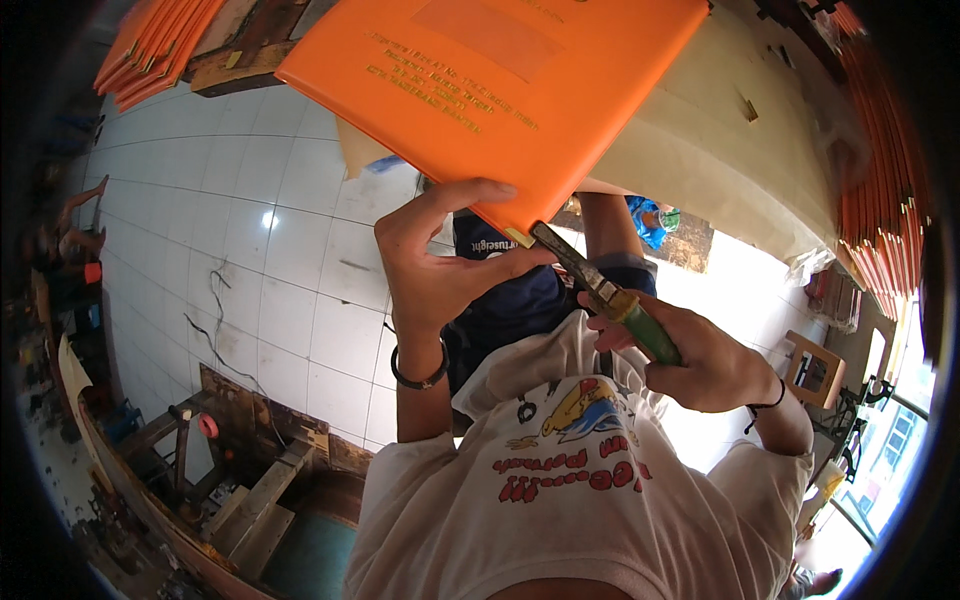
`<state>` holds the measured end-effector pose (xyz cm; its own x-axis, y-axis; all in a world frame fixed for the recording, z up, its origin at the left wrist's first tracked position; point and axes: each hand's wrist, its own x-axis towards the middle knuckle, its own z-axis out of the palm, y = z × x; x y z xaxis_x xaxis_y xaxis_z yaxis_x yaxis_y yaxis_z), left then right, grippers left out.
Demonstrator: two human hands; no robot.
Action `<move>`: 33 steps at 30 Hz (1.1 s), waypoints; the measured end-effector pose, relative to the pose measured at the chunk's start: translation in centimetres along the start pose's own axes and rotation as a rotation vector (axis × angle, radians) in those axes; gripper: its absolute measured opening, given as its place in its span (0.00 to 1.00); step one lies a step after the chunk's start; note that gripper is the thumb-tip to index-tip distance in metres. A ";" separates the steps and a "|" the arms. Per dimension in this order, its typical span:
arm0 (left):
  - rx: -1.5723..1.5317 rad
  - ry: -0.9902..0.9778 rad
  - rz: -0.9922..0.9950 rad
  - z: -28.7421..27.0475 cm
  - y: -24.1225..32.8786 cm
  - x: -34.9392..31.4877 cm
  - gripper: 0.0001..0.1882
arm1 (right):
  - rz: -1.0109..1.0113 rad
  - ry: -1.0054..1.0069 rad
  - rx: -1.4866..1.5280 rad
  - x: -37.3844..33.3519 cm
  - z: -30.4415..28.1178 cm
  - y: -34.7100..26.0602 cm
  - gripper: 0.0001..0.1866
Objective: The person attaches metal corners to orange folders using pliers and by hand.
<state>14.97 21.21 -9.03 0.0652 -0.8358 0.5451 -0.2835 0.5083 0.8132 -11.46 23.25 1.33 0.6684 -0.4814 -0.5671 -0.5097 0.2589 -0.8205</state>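
An orange folder (480,90) with gold lettering lies tilted in front of me, its nearest corner pointing at my body. A small gold metal corner piece (520,237) sits on that corner. My left hand (430,250) is closed on the folder beside the corner, index finger on top and thumb close to the metal piece. Closed round a pair of green-handled pliers (645,328) is my right hand (700,350). The dark metal jaws meet the folder's corner next to the gold piece; whether they grip it cannot be made out. My palm hides part of the handle.
A table covered with cream paper (720,150) carries a loose gold piece (750,108). Stacked orange folders (885,170) stand at the right, more folders (150,45) at the upper left. Wooden framework (260,490) is at the lower left, beside white floor tiles (270,270).
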 end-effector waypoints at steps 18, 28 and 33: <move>-0.335 0.019 -0.193 -0.8 0.6 -0.4 0.33 | 0.046 0.947 -0.408 -9.6 -7.8 4.7 0.33; 0.376 -0.120 0.144 -3.2 1.1 1.4 0.34 | 0.036 1.378 -0.732 -11.7 -18.1 12.2 0.24; 0.548 -0.034 0.290 -3.5 0.6 1.7 0.26 | -0.092 1.409 -0.634 -11.7 -18.2 13.4 0.23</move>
<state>18.26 20.79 -6.92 -0.1159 -0.6903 0.7142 -0.7355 0.5429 0.4053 -35.95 17.13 -1.76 -0.1396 -0.9418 0.3060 -0.8788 -0.0245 -0.4765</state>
